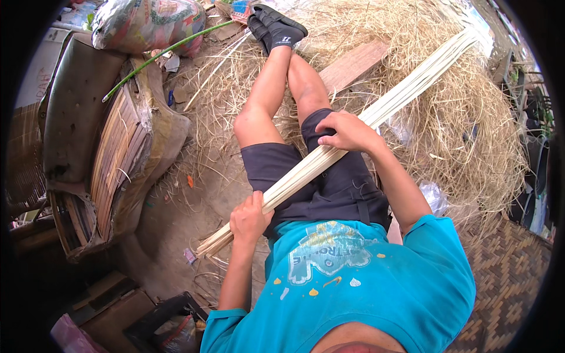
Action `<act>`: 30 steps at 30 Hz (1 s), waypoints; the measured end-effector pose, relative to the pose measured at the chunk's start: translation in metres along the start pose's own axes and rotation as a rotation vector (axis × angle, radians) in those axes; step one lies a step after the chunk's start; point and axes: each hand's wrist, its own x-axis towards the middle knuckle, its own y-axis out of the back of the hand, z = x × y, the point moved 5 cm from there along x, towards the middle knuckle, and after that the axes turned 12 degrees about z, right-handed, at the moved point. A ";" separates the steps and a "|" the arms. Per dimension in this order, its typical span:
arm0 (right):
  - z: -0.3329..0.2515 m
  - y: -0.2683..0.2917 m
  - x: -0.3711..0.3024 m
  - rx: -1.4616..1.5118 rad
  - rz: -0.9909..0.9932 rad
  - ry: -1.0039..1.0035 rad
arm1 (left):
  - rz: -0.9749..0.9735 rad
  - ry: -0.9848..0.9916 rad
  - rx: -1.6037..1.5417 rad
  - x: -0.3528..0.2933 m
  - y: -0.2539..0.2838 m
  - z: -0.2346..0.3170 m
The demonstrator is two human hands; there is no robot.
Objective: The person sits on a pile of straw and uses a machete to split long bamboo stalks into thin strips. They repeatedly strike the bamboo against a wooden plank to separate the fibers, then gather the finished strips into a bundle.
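Observation:
A long bundle of thin pale strips, which look like split bamboo, lies slantwise across my lap. Its lower end sticks out past my left thigh, and the far end reaches up to the right over a heap of straw-like shavings. Near the lower end, my left hand is closed round the bundle. Farther up, over my right thigh, my right hand curls over the strips from above, with its thumb and forefinger bent toward each other. Part of its grip is hidden from view.
To the left lies a worn, broken seat with wooden slats. Behind it are a stuffed plastic sack and a green stalk. A wooden board rests beside my right shin. Woven matting is at the lower right, boxes at the lower left.

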 end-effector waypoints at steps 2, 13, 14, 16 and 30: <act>0.007 -0.010 -0.006 -0.053 -0.071 0.021 | -0.005 -0.006 -0.016 0.000 -0.002 0.000; 0.020 -0.020 0.014 -0.006 -0.016 -0.196 | -0.007 -0.007 0.015 -0.002 -0.002 0.001; 0.022 -0.013 0.018 0.074 0.027 -0.219 | -0.011 0.000 0.009 -0.002 -0.003 0.001; 0.020 -0.005 0.018 0.168 0.049 -0.201 | -0.020 0.009 0.001 -0.003 -0.005 -0.002; 0.021 0.008 0.020 -0.221 0.065 -0.126 | -0.004 0.004 0.002 -0.002 -0.001 0.000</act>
